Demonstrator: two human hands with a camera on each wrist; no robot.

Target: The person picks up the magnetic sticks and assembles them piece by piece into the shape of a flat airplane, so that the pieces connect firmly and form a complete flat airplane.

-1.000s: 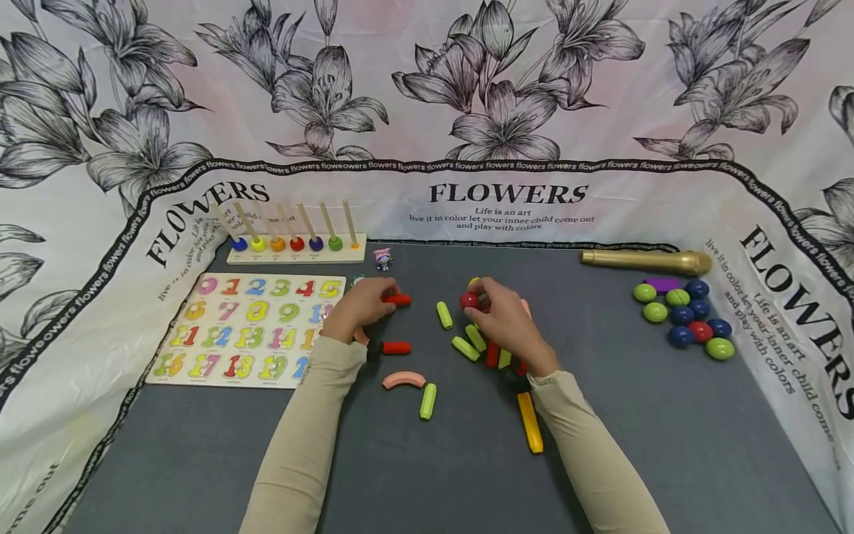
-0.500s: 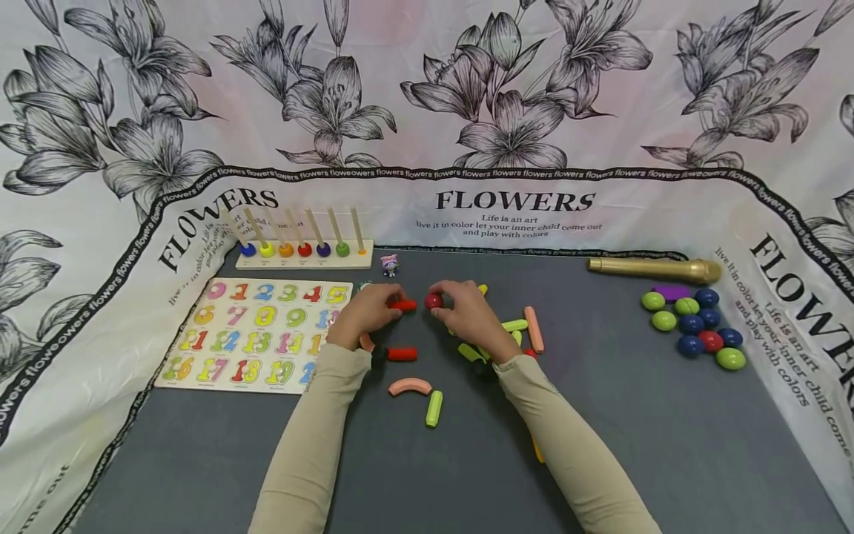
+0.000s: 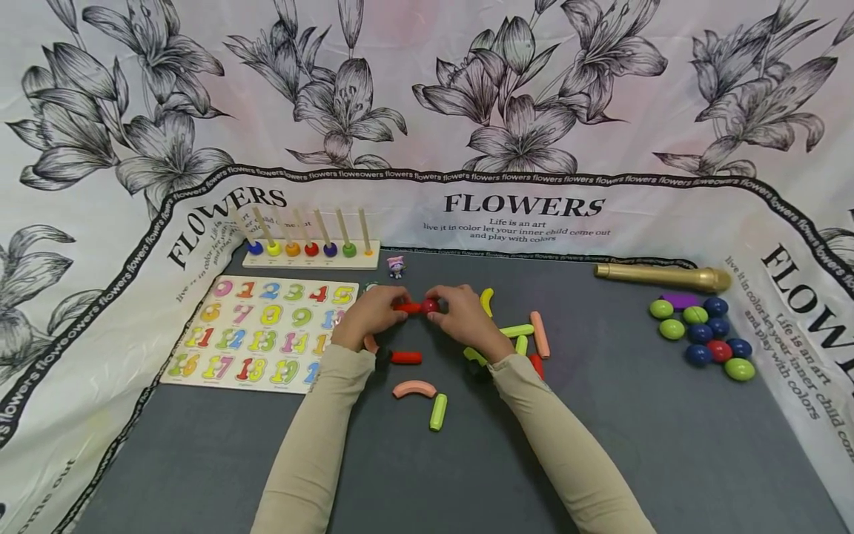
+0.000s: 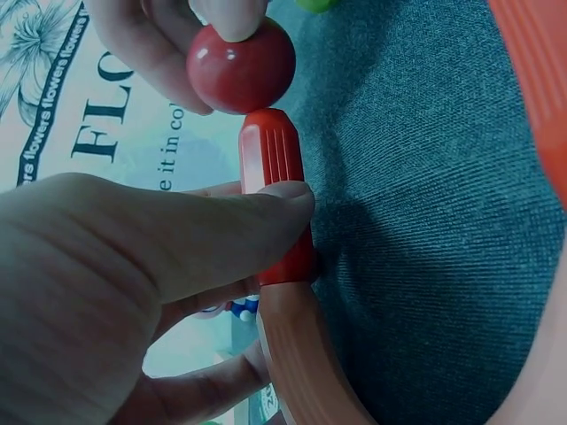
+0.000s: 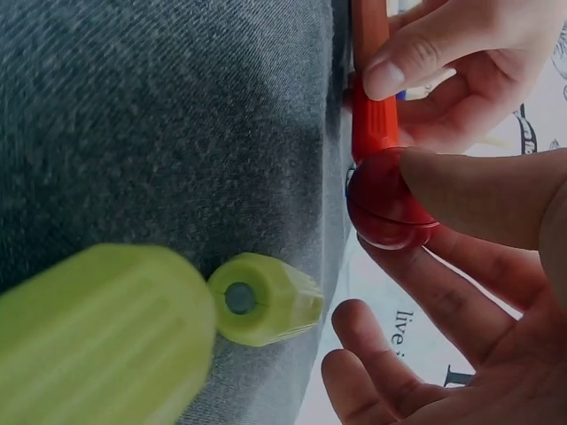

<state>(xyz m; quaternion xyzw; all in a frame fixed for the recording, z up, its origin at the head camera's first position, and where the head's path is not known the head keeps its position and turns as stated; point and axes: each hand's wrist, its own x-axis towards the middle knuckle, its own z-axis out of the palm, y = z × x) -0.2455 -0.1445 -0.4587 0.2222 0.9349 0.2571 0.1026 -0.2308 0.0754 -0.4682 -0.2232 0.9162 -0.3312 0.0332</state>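
Observation:
My left hand [image 3: 370,317] pinches a red building stick [image 4: 275,146] between thumb and fingers. A curved salmon stick [image 4: 306,345] adjoins its lower end in the left wrist view. My right hand [image 3: 467,315] holds a glossy red ball [image 5: 390,199] between thumb and fingertips, right at the free tip of that red stick. Another red stick [image 3: 405,357] lies just below the left hand. Nearer me are a curved salmon piece [image 3: 414,389] and a green stick [image 3: 438,412].
Loose green sticks [image 3: 517,331], a yellow curved piece [image 3: 486,302] and a straight salmon stick [image 3: 540,334] lie around the right hand. A number board [image 3: 267,382] and a peg counter [image 3: 310,262] stand left. At right are a gold microphone [image 3: 660,277] and several coloured balls [image 3: 739,369].
The right hand has carried the red ball leftward from above the loose sticks to the red stick's tip. The left hand has kept its pinch. The head view has shifted slightly.

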